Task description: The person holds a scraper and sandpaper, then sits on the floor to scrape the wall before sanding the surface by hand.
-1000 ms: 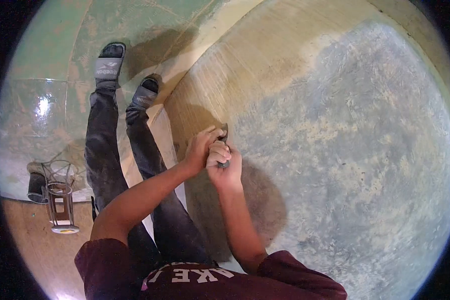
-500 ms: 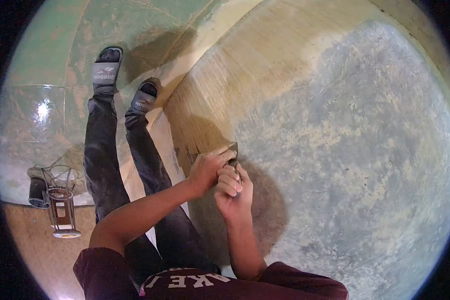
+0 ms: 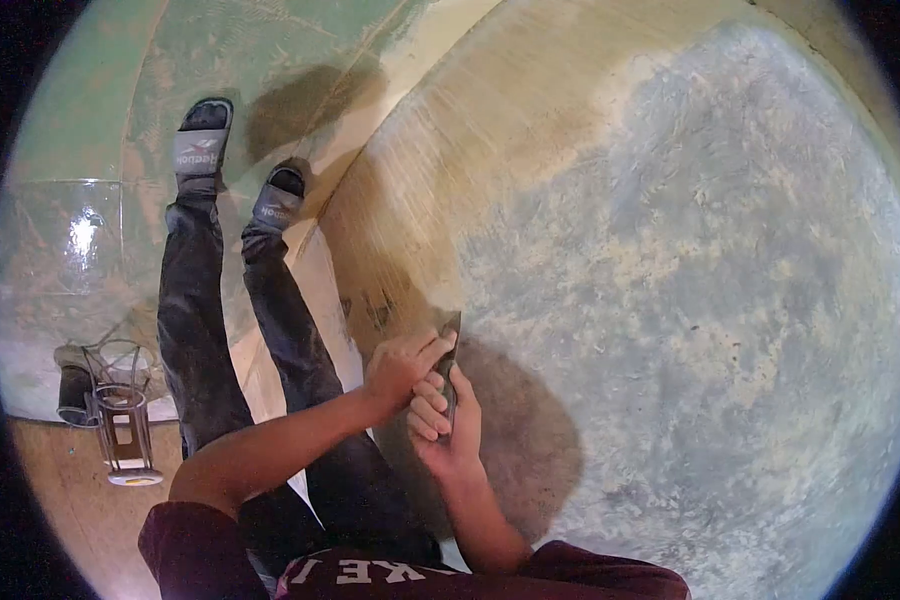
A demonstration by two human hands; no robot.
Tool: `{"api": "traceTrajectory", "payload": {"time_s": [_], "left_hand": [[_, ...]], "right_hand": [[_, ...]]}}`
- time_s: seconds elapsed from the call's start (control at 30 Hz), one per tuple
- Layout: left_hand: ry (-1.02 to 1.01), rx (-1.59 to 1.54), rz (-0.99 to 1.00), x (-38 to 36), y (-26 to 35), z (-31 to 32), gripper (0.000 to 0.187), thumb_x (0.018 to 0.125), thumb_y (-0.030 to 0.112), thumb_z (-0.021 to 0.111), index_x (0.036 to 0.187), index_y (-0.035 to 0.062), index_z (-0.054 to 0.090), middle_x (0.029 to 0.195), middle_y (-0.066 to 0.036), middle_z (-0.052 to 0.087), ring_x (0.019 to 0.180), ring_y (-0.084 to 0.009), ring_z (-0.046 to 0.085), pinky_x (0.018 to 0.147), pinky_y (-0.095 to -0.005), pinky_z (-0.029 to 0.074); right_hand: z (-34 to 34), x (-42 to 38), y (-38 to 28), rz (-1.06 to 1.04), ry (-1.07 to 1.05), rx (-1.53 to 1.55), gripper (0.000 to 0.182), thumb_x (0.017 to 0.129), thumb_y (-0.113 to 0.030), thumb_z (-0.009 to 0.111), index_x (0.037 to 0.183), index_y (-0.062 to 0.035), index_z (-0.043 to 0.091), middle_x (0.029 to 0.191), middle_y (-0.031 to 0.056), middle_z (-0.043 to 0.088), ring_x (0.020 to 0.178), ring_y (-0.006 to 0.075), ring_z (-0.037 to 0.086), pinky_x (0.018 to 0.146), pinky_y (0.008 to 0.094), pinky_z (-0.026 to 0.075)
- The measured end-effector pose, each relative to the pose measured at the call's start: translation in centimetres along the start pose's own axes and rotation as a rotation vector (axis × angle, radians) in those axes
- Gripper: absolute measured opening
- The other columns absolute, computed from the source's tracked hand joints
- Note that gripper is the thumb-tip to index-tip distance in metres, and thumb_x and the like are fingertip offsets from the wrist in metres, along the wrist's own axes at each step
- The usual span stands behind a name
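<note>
My right hand (image 3: 446, 425) is wrapped round the dark handle of a flat-bladed scraper (image 3: 454, 325). The blade points away from my body and meets the broad surface (image 3: 650, 330) beside me, near where its tan, streaked area borders the mottled grey-green area. Beside the right hand, my left hand (image 3: 400, 370) has its fingers pressed on the tool near the blade. The blade's edge is small and partly in shadow, so its exact contact cannot be made out.
My legs in dark trousers (image 3: 195, 320) stretch forward, with slide sandals (image 3: 202, 150) on a green floor (image 3: 80, 230). To the left stand a metal-framed stool-like object (image 3: 123, 430) and a dark cylindrical container (image 3: 74, 393). Shadows fall around my hands.
Both hands and the scraper have drawn back toward my body and slightly left along the surface. The grip stays much the same, and the view has shifted slightly.
</note>
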State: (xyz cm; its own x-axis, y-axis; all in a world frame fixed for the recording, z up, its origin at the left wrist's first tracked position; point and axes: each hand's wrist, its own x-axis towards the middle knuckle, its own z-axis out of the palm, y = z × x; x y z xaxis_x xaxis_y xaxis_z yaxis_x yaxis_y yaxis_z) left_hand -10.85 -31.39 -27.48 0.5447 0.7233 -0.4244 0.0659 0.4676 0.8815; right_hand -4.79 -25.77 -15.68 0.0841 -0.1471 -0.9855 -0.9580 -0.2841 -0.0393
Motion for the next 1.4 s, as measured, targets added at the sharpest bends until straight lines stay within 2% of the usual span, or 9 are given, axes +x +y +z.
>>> {"api": "traceTrajectory", "payload": {"time_s": [0.27, 0.3, 0.47, 0.57, 0.73, 0.8, 0.83, 0.97, 1.4], "left_hand": [[-0.028, -0.319, -0.315, -0.2, -1.4, 0.0, 0.031, 0.089, 0.014, 0.059, 0.12, 0.0132, 0.064, 0.091, -0.008, 0.055, 0.074, -0.0321, 0.065, 0.064, -0.0391, 0.053], [0.072, -0.111, -0.076, -0.6, -0.7, 0.0, 0.031, 0.088, 0.014, 0.059, 0.119, 0.0117, 0.064, 0.091, -0.009, 0.056, 0.075, -0.0321, 0.065, 0.065, -0.0402, 0.052], [0.081, -0.035, -0.057, 1.6, -2.4, -0.6, 0.033, 0.085, 0.015, 0.061, 0.118, 0.0077, 0.061, 0.085, -0.011, 0.056, 0.075, -0.0316, 0.065, 0.065, -0.0415, 0.052], [-0.161, -0.523, -0.49, 0.1, -3.2, 0.0, 0.034, 0.087, 0.015, 0.061, 0.119, 0.0075, 0.061, 0.087, -0.012, 0.054, 0.077, -0.0328, 0.065, 0.067, -0.0414, 0.053], [-0.012, -0.068, -0.115, -0.5, -1.6, -0.2, 0.027, 0.084, 0.017, 0.065, 0.109, 0.0077, 0.062, 0.091, -0.013, 0.059, 0.084, -0.0336, 0.068, 0.066, -0.0434, 0.052], [0.06, -0.178, -0.167, 0.4, -3.8, -1.0, 0.034, 0.088, 0.009, 0.057, 0.122, 0.0092, 0.06, 0.094, -0.008, 0.058, 0.081, -0.0226, 0.067, 0.068, -0.0359, 0.054], [-0.056, -0.61, -0.574, 0.4, -4.4, -0.9, 0.032, 0.087, 0.005, 0.056, 0.118, 0.009, 0.061, 0.093, -0.007, 0.057, 0.081, -0.0208, 0.067, 0.067, -0.0353, 0.054], [0.045, -0.099, -0.159, -1.3, -1.2, -0.4, 0.029, 0.087, 0.007, 0.059, 0.117, 0.0089, 0.062, 0.095, -0.011, 0.057, 0.082, -0.031, 0.067, 0.068, -0.04, 0.054], [0.015, -0.141, -0.247, -0.4, -1.2, -1.0, 0.028, 0.086, 0.013, 0.06, 0.114, 0.0128, 0.063, 0.094, -0.013, 0.058, 0.09, -0.0351, 0.065, 0.075, -0.0431, 0.051]], "right_hand": [[0.5, 2.4, 1.0, 0.038, -0.06, 0.296, 0.026, 0.105, -0.028, 0.046, 0.091, -0.0065, 0.048, 0.068, -0.0014, 0.045, 0.046, 0.0087, 0.04, 0.044, 0.027, 0.034], [0.2, 0.9, 1.3, 0.016, -0.068, 0.307, 0.025, 0.106, -0.027, 0.045, 0.091, -0.0069, 0.047, 0.065, -0.0018, 0.042, 0.045, 0.0093, 0.04, 0.043, 0.0274, 0.033], [-0.7, 4.8, -0.2, 0.068, -0.119, 0.448, 0.025, 0.104, -0.025, 0.046, 0.086, -0.0072, 0.045, 0.063, -0.0011, 0.041, 0.045, 0.01, 0.039, 0.044, 0.0272, 0.032], [0.0, 4.4, 1.4, 0.013, -0.137, 0.383, 0.026, 0.104, -0.025, 0.044, 0.086, -0.0067, 0.044, 0.064, -0.0007, 0.042, 0.045, 0.01, 0.039, 0.044, 0.0266, 0.033], [-1.4, 2.1, 1.3, -0.029, -0.048, 0.283, 0.025, 0.104, -0.024, 0.044, 0.087, -0.0058, 0.045, 0.066, -0.0004, 0.043, 0.045, 0.0087, 0.041, 0.043, 0.0269, 0.032], [-1.2, 6.0, 0.9, 0.068, -0.138, 0.437, 0.025, 0.104, -0.024, 0.045, 0.088, -0.0056, 0.046, 0.066, -0.0002, 0.043, 0.045, 0.0089, 0.041, 0.043, 0.0272, 0.032], [-0.8, 7.6, 1.3, 0.035, -0.088, 0.44, 0.023, 0.103, -0.023, 0.045, 0.088, -0.0055, 0.046, 0.066, -0.0005, 0.043, 0.046, 0.0091, 0.042, 0.044, 0.0273, 0.033], [-0.5, 2.1, 1.9, 0.054, -0.043, 0.422, 0.025, 0.104, -0.025, 0.046, 0.086, -0.0065, 0.046, 0.066, -0.0013, 0.043, 0.044, 0.0097, 0.04, 0.042, 0.0278, 0.032], [-1.0, 3.2, 1.7, 0.045, -0.149, 0.416, 0.027, 0.103, -0.022, 0.043, 0.081, -0.0073, 0.044, 0.063, -0.0001, 0.042, 0.045, 0.0111, 0.041, 0.044, 0.0271, 0.035]]}}
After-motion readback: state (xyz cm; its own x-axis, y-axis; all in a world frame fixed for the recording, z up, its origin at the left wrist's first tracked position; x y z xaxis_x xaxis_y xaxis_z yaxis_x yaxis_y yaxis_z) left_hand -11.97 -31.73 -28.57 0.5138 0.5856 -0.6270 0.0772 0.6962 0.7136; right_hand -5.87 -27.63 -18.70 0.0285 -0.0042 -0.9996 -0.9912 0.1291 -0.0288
